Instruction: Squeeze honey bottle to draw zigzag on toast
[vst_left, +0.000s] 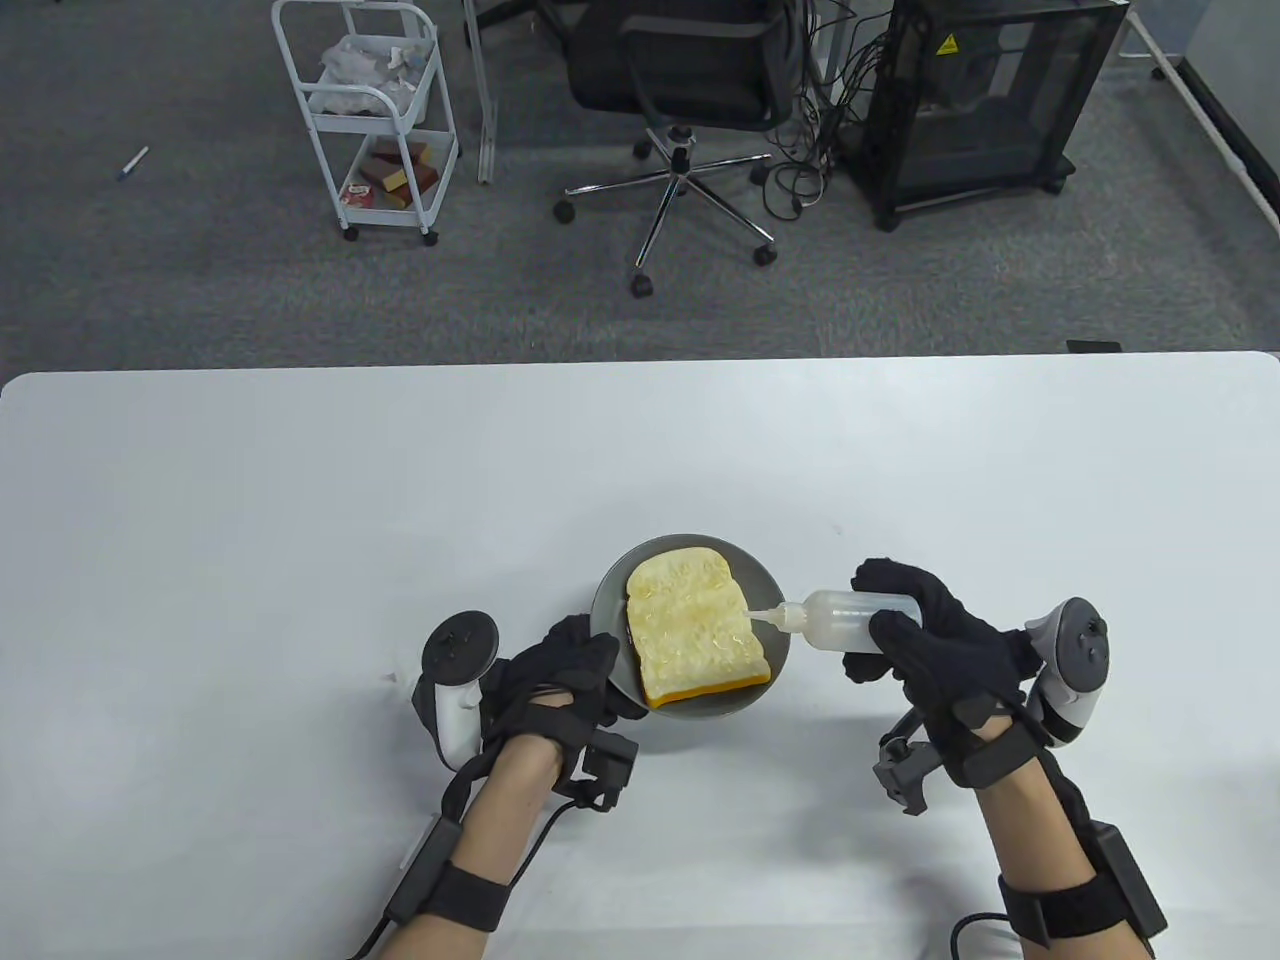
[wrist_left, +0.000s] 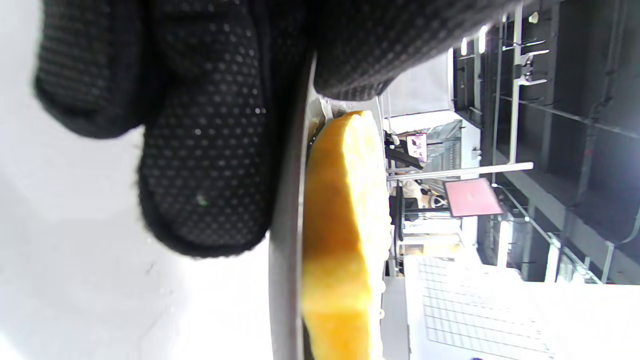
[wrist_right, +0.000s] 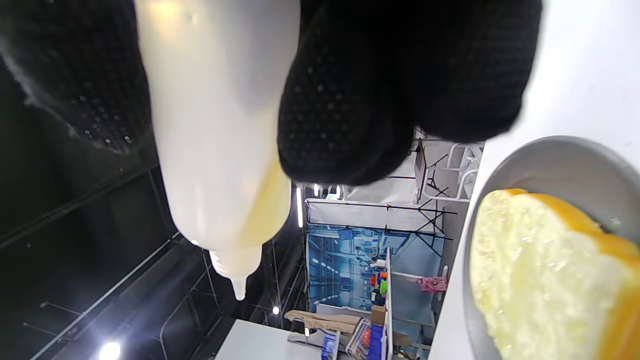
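A slice of toast (vst_left: 692, 628) lies on a grey plate (vst_left: 612, 598) near the table's front middle. My right hand (vst_left: 925, 640) grips a translucent honey bottle (vst_left: 850, 618) on its side, its nozzle over the toast's right edge. The bottle (wrist_right: 215, 135) fills the right wrist view, with the toast (wrist_right: 540, 270) and plate (wrist_right: 560, 160) at lower right. My left hand (vst_left: 570, 665) holds the plate's left rim. In the left wrist view my fingers (wrist_left: 205, 150) pinch the rim (wrist_left: 285, 260) beside the toast's orange crust (wrist_left: 330, 240).
The white table (vst_left: 300, 520) spreads wide around the plate. Beyond its far edge stand a white cart (vst_left: 375, 110), an office chair (vst_left: 690, 100) and a black cabinet (vst_left: 990, 100) on the carpet.
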